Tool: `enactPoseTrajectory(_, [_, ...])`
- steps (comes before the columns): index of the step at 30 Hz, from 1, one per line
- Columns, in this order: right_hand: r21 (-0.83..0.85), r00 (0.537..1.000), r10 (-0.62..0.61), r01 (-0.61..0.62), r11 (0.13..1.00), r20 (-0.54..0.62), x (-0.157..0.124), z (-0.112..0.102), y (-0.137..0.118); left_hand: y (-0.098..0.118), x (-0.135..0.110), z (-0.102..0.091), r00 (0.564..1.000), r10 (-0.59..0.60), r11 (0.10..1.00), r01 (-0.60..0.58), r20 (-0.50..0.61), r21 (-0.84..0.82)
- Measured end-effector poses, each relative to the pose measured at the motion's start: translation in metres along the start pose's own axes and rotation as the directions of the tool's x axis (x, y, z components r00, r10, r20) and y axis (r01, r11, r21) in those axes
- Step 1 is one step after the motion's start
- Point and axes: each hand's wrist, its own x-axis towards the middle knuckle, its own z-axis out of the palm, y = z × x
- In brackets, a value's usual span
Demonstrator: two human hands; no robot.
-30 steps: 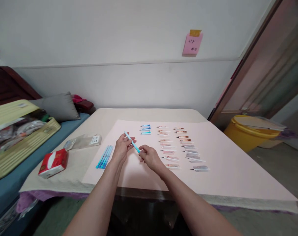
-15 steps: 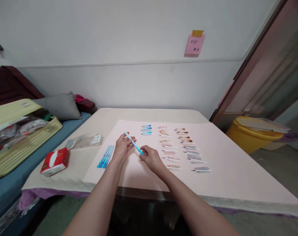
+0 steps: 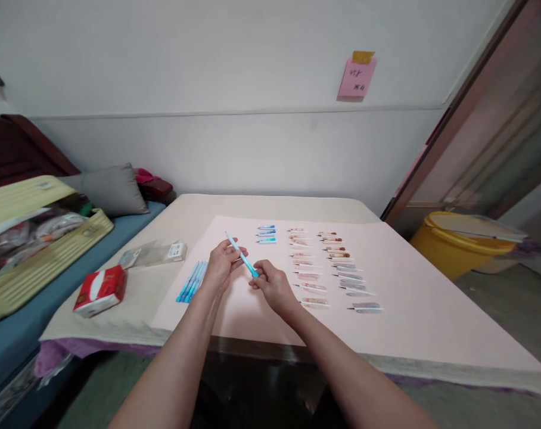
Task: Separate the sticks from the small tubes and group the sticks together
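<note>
The left hand [image 3: 221, 263] grips a slim, light-blue plastic pen [image 3: 241, 255] along its barrel; the right hand [image 3: 271, 286] pinches its turquoise end, presumably steadying it, though fingertip contact is unclear.

The held slim pen [image 3: 247, 263] is pale blue with a turquoise end; the flat sheet [image 3: 413, 298] is plain pale pink.
</note>
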Motion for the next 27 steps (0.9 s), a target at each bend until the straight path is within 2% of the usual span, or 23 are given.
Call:
enactPoseTrajectory(8, [0.067, 0.995, 0.090, -0.093, 0.993, 0.037, 0.005, 0.001, 0.002, 0.001, -0.001, -0.001, 1.000, 0.016, 1.000, -0.016, -0.018, 0.017])
enactPoseTrajectory(13, [0.047, 0.991, 0.105, -0.109, 0.993, 0.080, 0.005, 0.001, 0.005, 0.001, -0.002, -0.001, 1.000, -0.008, 1.000, 0.008, -0.013, 0.022])
enactPoseTrajectory(15, [-0.029, 0.994, 0.102, -0.100, 0.995, 0.047, 0.005, -0.001, 0.005, 0.001, -0.002, -0.001, 1.000, -0.015, 1.000, 0.015, -0.011, 0.023])
enactPoseTrajectory(18, [-0.180, 0.998, 0.034, -0.043, 0.983, -0.057, 0.008, -0.005, 0.004, -0.002, -0.002, -0.002, 0.999, -0.038, 0.999, 0.038, 0.009, 0.031])
enactPoseTrajectory(20, [-0.212, 0.995, 0.007, -0.029, 0.977, -0.100, 0.011, -0.006, 0.005, -0.004, -0.002, -0.002, 0.997, -0.062, 0.997, 0.061, 0.033, 0.044])
enactPoseTrajectory(22, [-0.169, 0.995, 0.033, -0.049, 0.984, -0.097, 0.013, -0.005, 0.006, -0.007, -0.003, -0.001, 0.995, -0.082, 0.995, 0.078, 0.057, 0.059])
enactPoseTrajectory(27, [0.015, 0.990, 0.144, -0.144, 0.989, 0.003, 0.016, -0.001, 0.010, -0.013, -0.004, 0.002, 0.991, -0.102, 0.989, 0.091, 0.089, 0.118])
